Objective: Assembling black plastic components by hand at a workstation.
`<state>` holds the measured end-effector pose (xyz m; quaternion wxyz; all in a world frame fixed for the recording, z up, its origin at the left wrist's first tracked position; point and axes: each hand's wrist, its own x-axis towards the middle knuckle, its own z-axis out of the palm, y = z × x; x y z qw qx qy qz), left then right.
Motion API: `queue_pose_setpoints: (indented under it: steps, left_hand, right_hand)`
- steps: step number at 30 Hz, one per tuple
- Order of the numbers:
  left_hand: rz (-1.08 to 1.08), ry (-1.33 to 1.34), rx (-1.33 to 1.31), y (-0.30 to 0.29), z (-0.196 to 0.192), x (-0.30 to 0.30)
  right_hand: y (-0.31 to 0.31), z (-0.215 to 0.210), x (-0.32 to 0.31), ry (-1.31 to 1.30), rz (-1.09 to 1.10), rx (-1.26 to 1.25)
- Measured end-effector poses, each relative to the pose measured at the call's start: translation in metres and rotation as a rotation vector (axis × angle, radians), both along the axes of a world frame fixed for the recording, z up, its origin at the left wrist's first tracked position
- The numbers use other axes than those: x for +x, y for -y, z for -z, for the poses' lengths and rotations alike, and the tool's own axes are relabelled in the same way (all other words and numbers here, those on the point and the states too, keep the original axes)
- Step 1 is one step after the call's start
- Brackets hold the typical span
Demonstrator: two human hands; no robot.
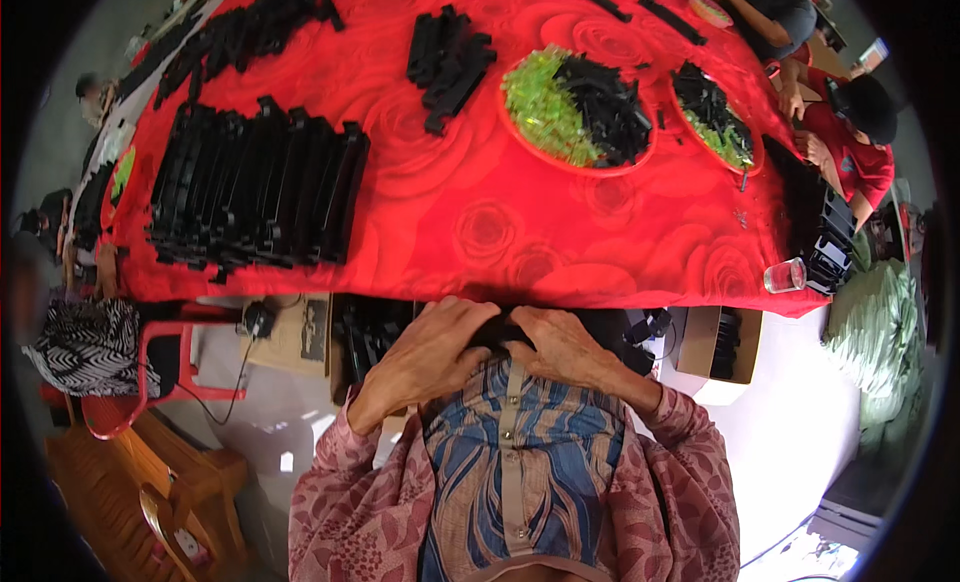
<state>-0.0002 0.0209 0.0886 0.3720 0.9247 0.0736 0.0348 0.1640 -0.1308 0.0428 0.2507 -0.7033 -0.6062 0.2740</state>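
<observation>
At the near edge of the red-covered table, my left hand and my right hand face each other in front of my body. The fingers of both are curled inward. A dark thing shows in the gap between them, at the level of the table edge. It is too shadowed to tell its kind, and the fingertips are partly hidden. On the table to the left, a row of long black plastic strips stands closely packed. A smaller group of similar black parts lies farther back.
Two red-rimmed trays, a larger one and a smaller one, hold yellow-green and black pieces. A clear cup stands near the right corner. Below are a red stool and a cardboard box. A person in red sits at right.
</observation>
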Motion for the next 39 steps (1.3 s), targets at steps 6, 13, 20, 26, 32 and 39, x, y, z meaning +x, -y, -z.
queue_pose_setpoints:
  steps: [6, 13, 20, 26, 32, 39]
  left_hand:
    - [-0.396, 0.288, -0.639, -0.018, 0.039, 0.003]
    - [-0.427, 0.726, -1.349, -0.001, 0.052, 0.014]
    - [-0.374, 0.804, -1.506, 0.011, 0.034, 0.026]
    - [-0.458, 0.788, -1.572, 0.011, 0.025, 0.027]
    - [-0.558, 0.746, -1.583, 0.014, 0.019, 0.026]
    - [-0.615, 0.686, -1.610, 0.012, 0.021, 0.026]
  right_hand:
    - [0.001, 0.006, -0.009, -0.185, 0.118, 0.076]
    - [-0.004, 0.000, -0.010, -0.353, 0.160, -0.023]
    - [-0.013, 0.020, -0.016, -0.352, 0.085, 0.285]
    - [-0.018, 0.002, -0.012, -0.512, 0.012, 0.078]
    - [-0.015, 0.010, -0.016, -0.482, 0.037, 0.149]
    - [-0.014, 0.008, -0.017, -0.592, 0.039, 0.114]
